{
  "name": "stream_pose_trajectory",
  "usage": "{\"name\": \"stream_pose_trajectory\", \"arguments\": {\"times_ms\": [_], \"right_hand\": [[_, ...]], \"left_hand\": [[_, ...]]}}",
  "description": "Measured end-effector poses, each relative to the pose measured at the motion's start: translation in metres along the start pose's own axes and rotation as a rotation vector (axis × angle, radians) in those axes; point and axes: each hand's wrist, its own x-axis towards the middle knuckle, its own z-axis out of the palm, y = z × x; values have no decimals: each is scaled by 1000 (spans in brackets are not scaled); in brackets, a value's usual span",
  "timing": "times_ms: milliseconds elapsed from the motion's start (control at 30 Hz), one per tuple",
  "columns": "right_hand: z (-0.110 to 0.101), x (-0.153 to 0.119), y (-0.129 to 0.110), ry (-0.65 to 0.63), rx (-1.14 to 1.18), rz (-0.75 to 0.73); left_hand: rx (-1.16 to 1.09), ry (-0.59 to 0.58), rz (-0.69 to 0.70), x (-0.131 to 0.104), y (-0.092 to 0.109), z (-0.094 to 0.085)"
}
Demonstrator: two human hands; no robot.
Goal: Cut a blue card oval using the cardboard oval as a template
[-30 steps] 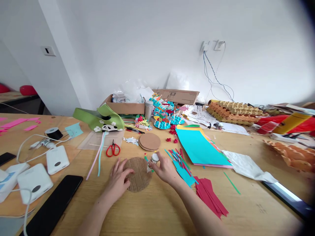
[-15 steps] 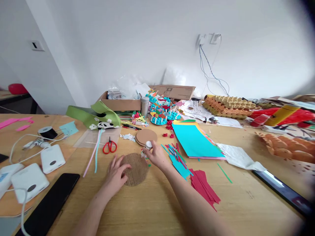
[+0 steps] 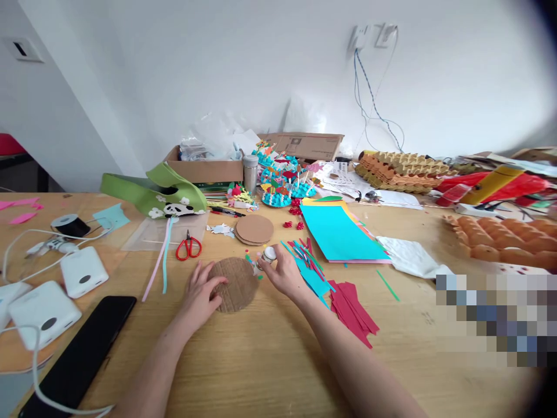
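A round disc of brown corrugated cardboard (image 3: 237,285) lies flat on the wooden table in front of me. My left hand (image 3: 202,297) holds it at its left edge, the thumb over the top and the fingers along the rim. In my right hand (image 3: 285,271) is a small bottle (image 3: 269,254) with a white cap, gripped just beyond the disc's right upper edge. Tiny coloured paper bits (image 3: 248,255) lie around the bottle. Behind it rests a stack of smooth cardboard discs (image 3: 255,229), touched by neither hand.
Red-handled scissors (image 3: 188,246) and a green felt bag (image 3: 161,194) are at left, near white power banks (image 3: 82,271) and a black phone (image 3: 82,354). Blue paper sheets (image 3: 342,232), red strips (image 3: 353,313) and egg trays (image 3: 500,238) lie right. Finished-looking blue crafts (image 3: 278,197) stand behind.
My right hand has moved the bottle slightly right and nearer me, away from the disc stack. My left hand stays on the corrugated disc. The whole view has shifted a little.
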Motion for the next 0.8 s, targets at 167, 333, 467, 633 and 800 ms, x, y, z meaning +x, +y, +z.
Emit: {"name": "stream_pose_trajectory", "arguments": {"times_ms": [167,333,467,633,800], "right_hand": [[-3,-7,-1,-32,-2,-9],[2,5,-11,3,-60,-22],[2,12,-17,-1,-73,-51],[6,15,-13,-52,-90,-73],[26,28,-9,-3,-100,-39]], "left_hand": [[12,-5,5,0,-1,1],[27,-15,-5,1,1,-1],[21,-14,-18,0,4,-3],[28,-42,-27,0,6,-5],[31,-32,-23,0,5,-3]]}}
